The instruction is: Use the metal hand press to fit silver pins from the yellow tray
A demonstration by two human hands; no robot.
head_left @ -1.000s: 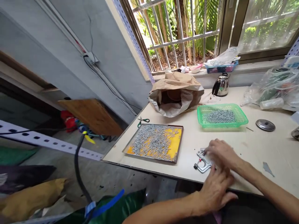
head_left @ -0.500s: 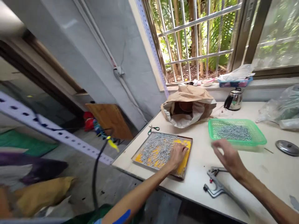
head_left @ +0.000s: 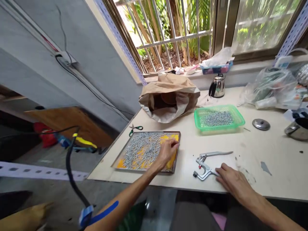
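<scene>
My left hand (head_left: 166,152) is over the right side of a shallow tray (head_left: 176,157) with a yellow bottom, its fingers curled and pinched together. Whatever may be between those fingertips is hidden. Many small silvery metal pins (head_left: 141,149), perhaps rivets or screws, lie loosely across the tray. My right hand (head_left: 234,181) grips the lower handle of metal hand-press pliers (head_left: 204,173) near the table's front edge. The pliers have a C-shaped jaw, and their upper handle is spread away from the lower one.
A green plastic basket (head_left: 196,123) holds more metal pins. Green-handled scissors (head_left: 134,129) lie behind the tray. An open paper sack (head_left: 168,96), a steel kettle (head_left: 218,86), a metal lid (head_left: 261,124), a steel cup (head_left: 298,128) and plastic bags (head_left: 271,89) stand or lie about the table.
My right hand has come down from near the green basket onto the pliers' handle. My left hand stays over the tray's right side. The view has swung to the right.
</scene>
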